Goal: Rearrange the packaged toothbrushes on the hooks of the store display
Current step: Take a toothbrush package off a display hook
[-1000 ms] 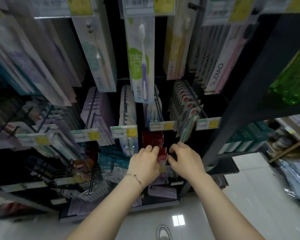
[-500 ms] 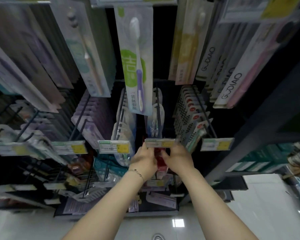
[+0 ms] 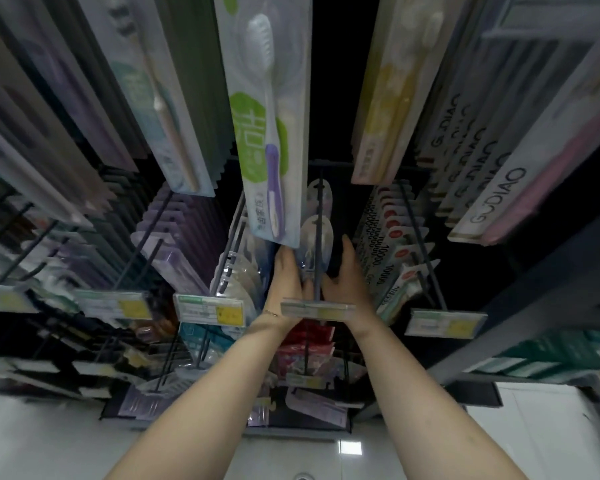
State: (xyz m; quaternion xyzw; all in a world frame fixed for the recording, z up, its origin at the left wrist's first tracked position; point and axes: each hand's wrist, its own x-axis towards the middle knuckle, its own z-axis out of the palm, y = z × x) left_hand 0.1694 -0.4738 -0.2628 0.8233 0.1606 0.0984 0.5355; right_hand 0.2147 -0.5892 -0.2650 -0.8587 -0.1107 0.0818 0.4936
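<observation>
Clear toothbrush packs (image 3: 308,242) upright on dark centre hook (image 3: 316,289), behind price tag (image 3: 317,310).

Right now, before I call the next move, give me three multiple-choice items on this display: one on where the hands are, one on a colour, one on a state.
1. The left hand and right hand are:
A on the floor
B either side of the clear toothbrush packs
C in a basket

2. The toothbrush handle in the green-and-white pack is:
A purple
B black
C orange

3. The clear toothbrush packs are:
A lying on the floor
B stacked on a shelf
C hanging on the hook

Key:
1. B, the hands flank them.
2. A, the grip shows purple.
3. C, the rod runs through their tops.
</observation>
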